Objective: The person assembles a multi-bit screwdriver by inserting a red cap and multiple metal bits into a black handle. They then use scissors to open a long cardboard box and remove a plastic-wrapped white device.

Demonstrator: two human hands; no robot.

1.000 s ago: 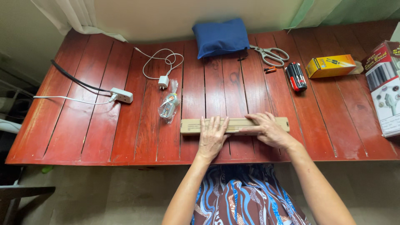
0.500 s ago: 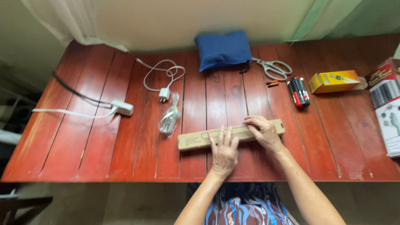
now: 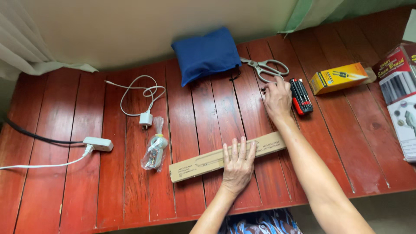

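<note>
The right hand, fingers loosely spread, lies just below the scissors, while the left hand presses flat on the long box, which runs left-right across the bench.

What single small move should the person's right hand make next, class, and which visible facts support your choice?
Probably the right hand should close its fingers on the scissors. It lies open at the handle loops, touching but not yet gripping. The left hand presses flat on the long cardboard box, which looks closed, so a cutting tool seems the likely need.
</note>
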